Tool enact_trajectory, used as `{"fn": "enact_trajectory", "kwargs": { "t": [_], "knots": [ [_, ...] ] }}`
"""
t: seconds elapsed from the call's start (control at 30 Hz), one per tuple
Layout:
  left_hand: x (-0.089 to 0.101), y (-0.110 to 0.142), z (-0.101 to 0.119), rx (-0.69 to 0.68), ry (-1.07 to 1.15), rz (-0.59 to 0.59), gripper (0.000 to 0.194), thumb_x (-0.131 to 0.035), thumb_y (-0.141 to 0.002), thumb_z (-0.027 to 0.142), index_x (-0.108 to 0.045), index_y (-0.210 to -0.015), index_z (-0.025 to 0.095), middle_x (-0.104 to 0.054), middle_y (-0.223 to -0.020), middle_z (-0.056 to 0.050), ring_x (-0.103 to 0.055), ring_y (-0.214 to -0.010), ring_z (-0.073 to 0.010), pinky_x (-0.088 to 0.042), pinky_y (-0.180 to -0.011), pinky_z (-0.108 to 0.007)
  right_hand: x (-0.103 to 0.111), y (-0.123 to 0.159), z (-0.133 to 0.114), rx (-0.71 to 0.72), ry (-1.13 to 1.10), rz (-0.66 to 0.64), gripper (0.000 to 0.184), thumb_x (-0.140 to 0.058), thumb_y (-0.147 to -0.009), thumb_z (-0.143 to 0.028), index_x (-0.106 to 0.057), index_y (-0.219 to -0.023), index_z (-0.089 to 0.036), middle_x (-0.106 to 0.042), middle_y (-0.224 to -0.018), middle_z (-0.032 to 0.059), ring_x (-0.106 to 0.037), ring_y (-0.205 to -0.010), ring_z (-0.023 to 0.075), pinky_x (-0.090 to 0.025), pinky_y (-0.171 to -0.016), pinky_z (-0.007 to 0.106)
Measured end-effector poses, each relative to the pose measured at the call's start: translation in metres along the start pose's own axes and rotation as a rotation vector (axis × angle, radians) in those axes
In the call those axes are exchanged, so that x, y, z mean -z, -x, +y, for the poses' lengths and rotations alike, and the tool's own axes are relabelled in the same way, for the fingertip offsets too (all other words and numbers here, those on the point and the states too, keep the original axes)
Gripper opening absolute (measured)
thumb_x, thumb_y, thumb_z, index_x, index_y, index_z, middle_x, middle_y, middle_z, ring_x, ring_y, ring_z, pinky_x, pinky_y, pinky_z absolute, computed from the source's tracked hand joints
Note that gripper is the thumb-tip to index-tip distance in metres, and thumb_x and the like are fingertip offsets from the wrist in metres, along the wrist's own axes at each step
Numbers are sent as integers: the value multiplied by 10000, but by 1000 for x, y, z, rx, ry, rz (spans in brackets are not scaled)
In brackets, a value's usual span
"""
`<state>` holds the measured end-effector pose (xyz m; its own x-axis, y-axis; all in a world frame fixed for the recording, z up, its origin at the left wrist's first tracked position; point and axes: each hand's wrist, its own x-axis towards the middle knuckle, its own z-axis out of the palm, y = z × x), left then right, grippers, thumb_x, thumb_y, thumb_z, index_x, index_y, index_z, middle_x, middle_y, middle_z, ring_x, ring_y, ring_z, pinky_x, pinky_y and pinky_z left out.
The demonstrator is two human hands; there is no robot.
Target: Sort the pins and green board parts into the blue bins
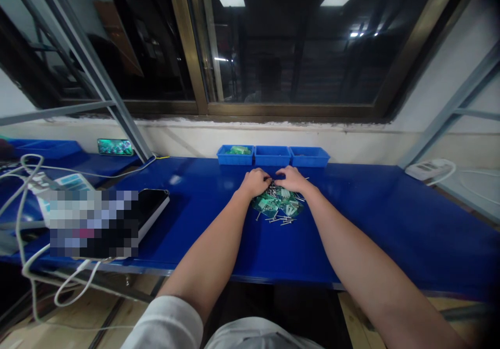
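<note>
My left hand [257, 182] and my right hand [292, 178] rest at the far side of a loose heap on the blue table, facing each other with a small gap between. Their fingers are bent inward and look apart from the thumbs, touching the heap's far edge; no held item shows. In the heap, small green plastic packets [278, 202] with pale strips inside lie mixed with long metal screws [282, 219]. Some screws stick out at the near side and the right. The fingertips are partly lost among the pieces.
Behind the heap stand three blue bins: the left bin [222, 156] holds green packets, beside a middle bin [272, 156] and a right bin [310, 157]. A black device [154, 203] and white cables [27, 234] lie left. A power strip [429, 169] sits far right on the blue table [375, 219].
</note>
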<state>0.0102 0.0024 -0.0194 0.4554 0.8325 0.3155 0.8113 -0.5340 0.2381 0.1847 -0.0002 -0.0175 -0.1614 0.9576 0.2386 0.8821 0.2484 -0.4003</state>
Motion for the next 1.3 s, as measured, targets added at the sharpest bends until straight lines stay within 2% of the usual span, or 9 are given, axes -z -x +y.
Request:
{"fn": "enact_trajectory", "kwargs": {
  "t": [0.2,0.43,0.63,0.8,1.0,1.13,1.23,1.3],
  "knots": [
    [1,-1,0,-28,13,11,257,-470,-811,325,-699,-902,253,-664,-971,-24,-575,-932,-171,-432,-834,-263,1,1,-6,87,-72,-107,207,-567,-687,-236,-685,-856,-214,-665,-873,34,-589,-818,166,-422,-748,245],
    [4,0,4,-10,17,-1,261,-479,-800,332,-695,-927,258,-663,-981,-23,-578,-925,-179,-430,-833,-263,2,2,-5,122,-149,-82,112,-596,-670,-230,-681,-732,-192,-682,-770,29,-590,-714,157,-418,-664,241],
    [10,3,8,-42,49,66,268,-486,-814,353,-672,-966,235,-654,-1005,-39,-566,-980,-189,-419,-875,-294,3,2,1,89,-243,-7,148,-546,-706,-263,-669,-734,-187,-661,-706,14,-553,-648,144,-392,-601,241],
    [11,0,8,-128,142,157,239,-484,-833,278,-661,-979,213,-666,-974,-41,-586,-939,-170,-421,-884,-287,4,-2,3,77,-331,55,216,-479,-752,-306,-629,-684,-166,-645,-691,16,-540,-647,146,-377,-612,246],
    [14,0,9,-70,268,233,242,-454,-857,264,-651,-971,183,-676,-985,-40,-602,-916,-156,-438,-854,-250,5,-3,-1,62,-429,59,364,-378,-818,-385,-547,-579,-168,-575,-547,5,-510,-546,132,-369,-591,253],
    [16,2,12,-17,293,204,233,-449,-850,245,-654,-940,183,-689,-900,-29,-616,-845,-155,-453,-800,-241,5,-2,-1,44,-515,91,339,-443,-793,-429,-594,-654,-159,-625,-603,29,-544,-566,143,-395,-599,266],
    [17,2,12,13,291,191,245,-433,-849,240,-664,-907,182,-693,-836,-27,-620,-792,-153,-455,-778,-238,5,0,-3,70,-673,122,258,-562,-713,-405,-609,-766,-157,-646,-650,34,-583,-613,158,-421,-614,275],
    [17,2,12,23,285,182,249,-431,-848,238,-671,-880,182,-694,-811,-24,-622,-781,-153,-457,-771,-236,8,1,-5,88,-774,142,247,-614,-660,-385,-608,-759,-159,-647,-657,33,-602,-656,169,-439,-650,288]
  ]
}}
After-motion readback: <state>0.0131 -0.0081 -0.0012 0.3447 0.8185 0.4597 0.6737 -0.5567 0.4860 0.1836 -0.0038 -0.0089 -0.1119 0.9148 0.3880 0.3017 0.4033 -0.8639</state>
